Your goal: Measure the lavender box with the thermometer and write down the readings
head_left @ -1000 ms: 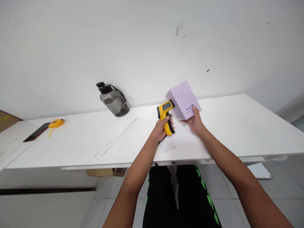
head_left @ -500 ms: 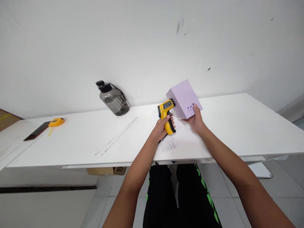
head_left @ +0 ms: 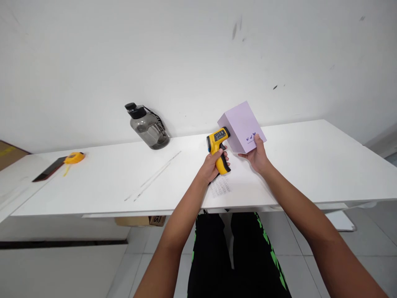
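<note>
My left hand (head_left: 213, 164) is closed round the handle of a yellow and black infrared thermometer (head_left: 217, 141), with the small display facing up. The thermometer's front end is right at the side of a light purple box (head_left: 243, 124); whether they touch I cannot tell. Gripping that box by its lower right corner is my right hand (head_left: 258, 156), thumb on the printed face and fingers underneath. The box is tilted, with small dark purple figures near its lower edge. Beneath the thermometer, a sheet with handwriting (head_left: 221, 187) lies on the white table (head_left: 294, 165).
A grey see-through water bottle (head_left: 150, 129) with a black cap stands by the wall. At the far left lie a yellow tape measure (head_left: 74, 157) and a dark flat object (head_left: 49, 169). Below the table is a cardboard box (head_left: 133, 221). The table's front edge runs under my forearms.
The view has shifted slightly. Both hands keep their holds, and the thermometer and box stay in almost the same position relative to each other.
</note>
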Motion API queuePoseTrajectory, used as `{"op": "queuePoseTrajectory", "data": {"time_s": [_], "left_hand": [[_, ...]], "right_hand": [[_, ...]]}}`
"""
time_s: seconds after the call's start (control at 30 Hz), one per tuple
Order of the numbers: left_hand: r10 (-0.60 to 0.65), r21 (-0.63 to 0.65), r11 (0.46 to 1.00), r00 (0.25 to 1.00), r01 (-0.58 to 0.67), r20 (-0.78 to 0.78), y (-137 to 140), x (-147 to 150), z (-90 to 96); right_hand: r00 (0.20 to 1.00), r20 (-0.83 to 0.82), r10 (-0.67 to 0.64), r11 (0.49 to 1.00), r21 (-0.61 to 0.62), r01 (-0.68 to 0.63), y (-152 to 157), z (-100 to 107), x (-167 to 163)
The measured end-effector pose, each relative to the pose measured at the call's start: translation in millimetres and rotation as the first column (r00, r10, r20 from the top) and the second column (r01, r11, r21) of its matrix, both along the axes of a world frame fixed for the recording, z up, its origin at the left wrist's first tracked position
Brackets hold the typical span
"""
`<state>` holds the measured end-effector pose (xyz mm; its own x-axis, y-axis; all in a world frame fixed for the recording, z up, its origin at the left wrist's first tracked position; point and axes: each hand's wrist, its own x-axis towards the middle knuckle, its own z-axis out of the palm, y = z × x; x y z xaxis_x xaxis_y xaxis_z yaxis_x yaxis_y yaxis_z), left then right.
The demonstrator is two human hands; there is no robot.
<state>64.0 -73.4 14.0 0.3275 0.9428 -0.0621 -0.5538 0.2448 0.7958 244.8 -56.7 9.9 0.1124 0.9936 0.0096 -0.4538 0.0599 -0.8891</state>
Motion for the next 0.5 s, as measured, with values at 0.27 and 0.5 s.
{"op": "queuePoseTrajectory", "data": {"time_s": [0.27, 0.5], "left_hand": [[0.004, -0.005, 1.000, 1.000, -0.004, 0.006, -1.9, 1.0, 2.2], [0.001, -0.026, 1.000, 1.000, -0.001, 0.005, -5.3, 2.3, 6.8]], "right_hand": [[1.000, 0.003, 0.009, 1.000, 0.006, -0.009, -0.2, -0.4, 0.1], [1.000, 0.007, 0.006, 1.000, 0.013, -0.006, -0.1, -1.4, 0.7]]}}
